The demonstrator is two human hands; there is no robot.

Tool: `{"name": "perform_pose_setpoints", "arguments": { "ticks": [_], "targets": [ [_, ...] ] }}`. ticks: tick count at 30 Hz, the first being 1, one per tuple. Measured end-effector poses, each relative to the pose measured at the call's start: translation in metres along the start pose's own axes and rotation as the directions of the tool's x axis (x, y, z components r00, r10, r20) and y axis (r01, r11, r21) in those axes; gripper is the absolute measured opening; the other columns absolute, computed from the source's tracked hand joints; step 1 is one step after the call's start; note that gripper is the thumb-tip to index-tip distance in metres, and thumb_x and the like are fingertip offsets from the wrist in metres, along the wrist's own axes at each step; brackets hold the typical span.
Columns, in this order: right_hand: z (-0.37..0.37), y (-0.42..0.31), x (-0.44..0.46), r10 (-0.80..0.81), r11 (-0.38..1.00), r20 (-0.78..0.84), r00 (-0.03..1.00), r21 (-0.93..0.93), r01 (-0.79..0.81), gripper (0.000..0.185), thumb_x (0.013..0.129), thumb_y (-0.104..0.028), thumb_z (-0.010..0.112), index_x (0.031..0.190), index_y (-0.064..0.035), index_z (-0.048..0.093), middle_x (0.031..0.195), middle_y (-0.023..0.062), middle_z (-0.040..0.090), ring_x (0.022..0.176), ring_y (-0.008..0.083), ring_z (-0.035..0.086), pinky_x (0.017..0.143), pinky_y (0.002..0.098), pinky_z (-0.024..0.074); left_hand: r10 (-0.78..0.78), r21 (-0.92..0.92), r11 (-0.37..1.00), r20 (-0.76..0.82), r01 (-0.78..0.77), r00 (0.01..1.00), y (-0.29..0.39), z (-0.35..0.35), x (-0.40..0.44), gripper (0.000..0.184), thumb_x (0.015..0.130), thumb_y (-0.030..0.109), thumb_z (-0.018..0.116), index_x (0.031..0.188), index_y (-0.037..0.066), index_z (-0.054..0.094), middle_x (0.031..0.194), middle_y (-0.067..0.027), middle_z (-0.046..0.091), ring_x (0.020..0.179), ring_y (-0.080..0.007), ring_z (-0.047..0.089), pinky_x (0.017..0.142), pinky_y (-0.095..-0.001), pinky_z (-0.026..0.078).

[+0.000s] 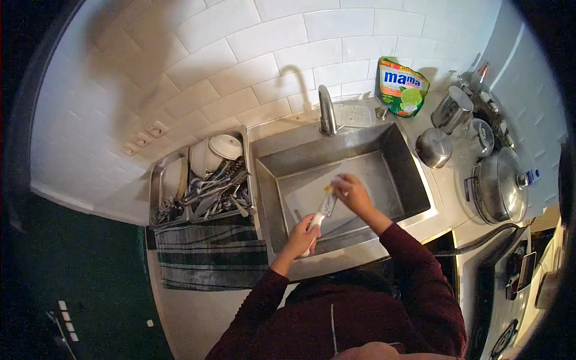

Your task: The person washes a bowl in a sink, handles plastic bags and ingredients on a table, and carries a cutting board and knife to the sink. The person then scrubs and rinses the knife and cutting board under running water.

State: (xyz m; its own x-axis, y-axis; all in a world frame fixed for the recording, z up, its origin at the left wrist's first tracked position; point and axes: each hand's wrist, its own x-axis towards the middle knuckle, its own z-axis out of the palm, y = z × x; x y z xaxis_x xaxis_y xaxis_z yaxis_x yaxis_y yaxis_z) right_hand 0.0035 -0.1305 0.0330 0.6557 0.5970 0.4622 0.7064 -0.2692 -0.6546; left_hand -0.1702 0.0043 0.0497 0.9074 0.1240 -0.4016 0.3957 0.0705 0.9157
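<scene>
While the left hand (300, 239) wraps its fingers round the white handle of a utensil (317, 221), the right hand (353, 193) pinches a small, partly yellow, sponge-like piece (329, 188) at the utensil's metal end. Utensil is tilted, handle low toward the near-left corner of the sink (269, 198), metal end up and away toward the middle. Both hands are over the basin, near each other.

Left forearm comes in across the sink's near edge close to its near-left corner, angled forward and right, sleeve ending at the wrist. Right elbow bent outward past the near-right corner; forearm slants forward and left over the near edge, wrist bent, fingertips together on the piece. Exact finger contact too small to tell.

Faucet (327, 111) at the sink's far edge. Dish tray (249, 174) of cutlery and bowls beside the left edge, striped towel (210, 255) in front of it on the table (189, 315). Green-and-white pouch (402, 90) beyond the far-right corner; small metal pot (434, 148) by the right edge, lidded pot (506, 186) farther right.
</scene>
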Motion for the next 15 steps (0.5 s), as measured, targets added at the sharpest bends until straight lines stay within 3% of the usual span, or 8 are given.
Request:
{"name": "perform_pose_setpoints", "arguments": {
  "ticks": [1,4,5,8,12,15],
  "targets": [
    [0.001,0.016,0.006,-0.013,0.989,-0.049,0.999,-0.148,0.005,0.014,0.072,-0.008,0.064,0.086,-0.0055,0.064,0.095,0.0129,0.059,0.080,0.0262,0.060,0.068,0.0327,0.0493,-0.003,-0.003,1.000,0.011,0.003,1.000,0.000,0.001,-0.002,0.036,0.086,0.011,0.045,0.120,0.001,0.040,0.070,-0.0057,0.051,0.037,-0.0099,0.044,0.033,-0.0256,0.038],
    [-0.007,0.045,0.019,0.186,0.983,-0.107,0.977,0.005,-0.186,0.013,0.073,-0.008,0.064,0.085,-0.0045,0.064,0.089,0.0118,0.060,0.071,0.0239,0.061,0.064,0.0307,0.0495,0.002,-0.006,1.000,0.026,-0.001,1.000,-0.002,0.006,-0.010,0.035,0.086,0.012,0.045,0.119,0.001,0.040,0.069,-0.0056,0.051,0.037,-0.0100,0.044,0.033,-0.0256,0.037],
    [-0.002,0.045,0.018,0.184,0.982,-0.167,0.969,-0.009,-0.188,0.011,0.073,-0.008,0.064,0.083,-0.0040,0.064,0.086,0.0112,0.061,0.065,0.0212,0.061,0.061,0.0287,0.0491,0.013,-0.006,1.000,0.018,-0.013,1.000,-0.001,0.009,-0.010,0.034,0.086,0.012,0.045,0.118,0.001,0.041,0.069,-0.0056,0.051,0.037,-0.0100,0.044,0.033,-0.0255,0.037],
    [-0.002,0.009,0.010,0.228,0.973,-0.160,0.961,0.082,-0.217,0.011,0.072,-0.009,0.066,0.081,-0.0040,0.065,0.089,0.0121,0.061,0.065,0.0195,0.061,0.061,0.0279,0.0486,0.027,-0.075,0.997,-0.006,-0.027,1.000,-0.001,0.008,-0.004,0.033,0.087,0.013,0.044,0.118,0.001,0.039,0.070,-0.0055,0.051,0.037,-0.0103,0.044,0.032,-0.0254,0.037],
    [0.017,-0.033,-0.014,0.349,0.928,-0.142,0.926,0.186,-0.322,0.012,0.069,-0.011,0.069,0.080,-0.0058,0.066,0.094,0.0137,0.057,0.075,0.0211,0.061,0.063,0.0284,0.0483,0.071,-0.174,0.981,-0.082,-0.085,0.994,-0.006,0.011,0.008,0.034,0.088,0.014,0.041,0.120,0.002,0.035,0.072,-0.0058,0.050,0.037,-0.0112,0.044,0.032,-0.0255,0.037],
    [0.019,-0.056,-0.021,0.378,0.914,-0.144,0.915,0.218,-0.343,0.013,0.068,-0.011,0.069,0.080,-0.0061,0.066,0.088,0.0130,0.055,0.075,0.0232,0.059,0.064,0.0300,0.0476,0.066,-0.246,0.965,-0.101,-0.089,0.993,-0.005,0.016,0.015,0.034,0.089,0.014,0.040,0.120,0.003,0.032,0.073,-0.0060,0.049,0.036,-0.0120,0.044,0.032,-0.0260,0.038]
  ]
}}
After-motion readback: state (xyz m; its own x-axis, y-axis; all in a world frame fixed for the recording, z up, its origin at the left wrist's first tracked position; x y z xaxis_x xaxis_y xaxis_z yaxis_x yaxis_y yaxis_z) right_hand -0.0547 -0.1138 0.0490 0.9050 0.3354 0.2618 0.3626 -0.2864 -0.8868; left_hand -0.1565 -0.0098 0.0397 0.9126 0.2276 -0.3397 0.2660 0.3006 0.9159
